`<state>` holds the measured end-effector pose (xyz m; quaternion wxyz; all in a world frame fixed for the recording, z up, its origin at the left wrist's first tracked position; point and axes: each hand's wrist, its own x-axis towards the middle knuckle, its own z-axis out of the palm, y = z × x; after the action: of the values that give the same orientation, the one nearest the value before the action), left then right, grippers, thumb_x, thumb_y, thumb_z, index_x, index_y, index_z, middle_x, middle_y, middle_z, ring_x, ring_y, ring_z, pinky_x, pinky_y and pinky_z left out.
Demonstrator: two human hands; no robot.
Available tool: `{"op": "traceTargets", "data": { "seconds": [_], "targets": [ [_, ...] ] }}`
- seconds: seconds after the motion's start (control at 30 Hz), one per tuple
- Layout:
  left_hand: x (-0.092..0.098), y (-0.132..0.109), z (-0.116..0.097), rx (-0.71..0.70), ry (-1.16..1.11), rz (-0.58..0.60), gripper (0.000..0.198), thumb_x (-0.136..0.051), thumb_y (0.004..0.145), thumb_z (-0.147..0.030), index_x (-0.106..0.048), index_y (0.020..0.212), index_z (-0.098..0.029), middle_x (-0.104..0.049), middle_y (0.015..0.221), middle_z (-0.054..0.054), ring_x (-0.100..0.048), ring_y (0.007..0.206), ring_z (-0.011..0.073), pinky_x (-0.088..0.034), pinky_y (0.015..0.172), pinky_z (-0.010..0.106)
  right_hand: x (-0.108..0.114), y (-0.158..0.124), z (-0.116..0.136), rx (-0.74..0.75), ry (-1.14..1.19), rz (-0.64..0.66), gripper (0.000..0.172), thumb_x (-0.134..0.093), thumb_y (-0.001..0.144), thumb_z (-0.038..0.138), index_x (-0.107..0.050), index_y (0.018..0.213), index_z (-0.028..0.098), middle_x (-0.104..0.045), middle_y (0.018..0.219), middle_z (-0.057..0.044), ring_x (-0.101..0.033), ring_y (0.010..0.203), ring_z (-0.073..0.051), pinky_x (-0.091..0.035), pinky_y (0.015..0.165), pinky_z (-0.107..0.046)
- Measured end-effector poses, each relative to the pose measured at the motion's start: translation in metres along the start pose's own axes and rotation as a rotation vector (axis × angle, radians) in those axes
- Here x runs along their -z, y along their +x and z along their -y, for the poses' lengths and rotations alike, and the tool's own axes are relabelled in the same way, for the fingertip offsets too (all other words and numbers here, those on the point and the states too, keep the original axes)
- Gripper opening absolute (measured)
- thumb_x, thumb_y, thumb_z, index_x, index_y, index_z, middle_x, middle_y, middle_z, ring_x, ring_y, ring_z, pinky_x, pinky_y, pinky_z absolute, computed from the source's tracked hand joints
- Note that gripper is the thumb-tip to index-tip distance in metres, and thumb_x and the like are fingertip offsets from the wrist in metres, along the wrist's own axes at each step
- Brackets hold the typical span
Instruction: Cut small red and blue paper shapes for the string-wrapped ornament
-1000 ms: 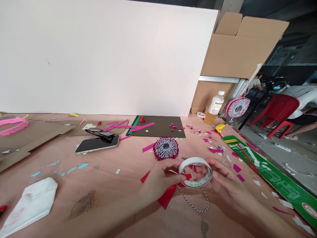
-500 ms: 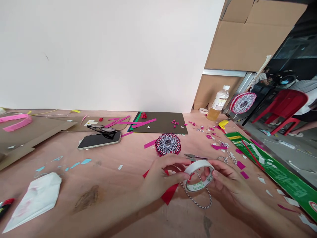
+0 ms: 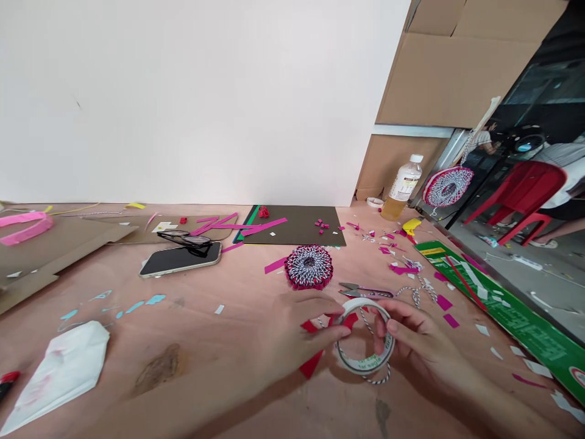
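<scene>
A roll of white tape (image 3: 367,364) with green lettering inside its ring is held up between my hands, tilted over the table. My right hand (image 3: 414,332) grips its right side, thumb outside and fingertips reaching into the ring. At the left edge of the roll, the thumb and index finger of my left hand (image 3: 304,329) are closed on it. Red paper (image 3: 312,364) and a loop of black-and-white cord (image 3: 379,381) lie beneath, partly hidden. Just beyond are thread snips (image 3: 370,291) and a round ornament of twisted cord with a pink edge (image 3: 296,268).
A phone (image 3: 180,261) with glasses (image 3: 189,236) lies at left, near a white face mask (image 3: 68,372). A bottle (image 3: 402,189) stands at back right. Paper scraps surround a green board (image 3: 516,317). Another ornament (image 3: 448,186) hangs beside the table; a person sits beyond on a red chair (image 3: 530,189).
The tape roll has turned so its ring opening faces me more, and it sits slightly lower. The snips show more fully. Both hands keep their hold.
</scene>
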<state>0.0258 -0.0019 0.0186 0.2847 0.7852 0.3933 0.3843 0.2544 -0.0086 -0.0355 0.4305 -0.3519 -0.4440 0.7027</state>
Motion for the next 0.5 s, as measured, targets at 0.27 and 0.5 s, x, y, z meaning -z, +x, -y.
{"op": "traceTargets", "data": {
  "seconds": [0.27, 0.5],
  "targets": [
    [-0.0029, -0.0079, -0.0037, 0.107, 0.190, 0.040, 0.019, -0.051, 0.088, -0.027, -0.069, 0.084, -0.023, -0.071, 0.087, -0.001, -0.062, 0.076, 0.0147, -0.045, 0.069, 0.024, 0.0014, -0.0043, -0.0097, -0.071, -0.035, -0.021, 0.032, -0.063, 0.081, 0.030, -0.058, 0.111, 0.019, -0.064, 0.071, -0.004, -0.060, 0.064, -0.018, -0.047, 0.059, -0.033],
    [-0.0010, -0.0033, -0.0037, 0.184, 0.226, 0.098, 0.023, -0.048, 0.088, -0.027, -0.069, 0.079, -0.022, -0.069, 0.075, -0.001, -0.060, 0.065, 0.0131, -0.043, 0.060, 0.022, -0.0019, -0.0047, -0.0045, -0.084, 0.013, -0.014, 0.028, -0.060, 0.084, 0.029, -0.058, 0.111, 0.021, -0.061, 0.069, -0.001, -0.060, 0.062, -0.016, -0.048, 0.055, -0.030]
  ]
}}
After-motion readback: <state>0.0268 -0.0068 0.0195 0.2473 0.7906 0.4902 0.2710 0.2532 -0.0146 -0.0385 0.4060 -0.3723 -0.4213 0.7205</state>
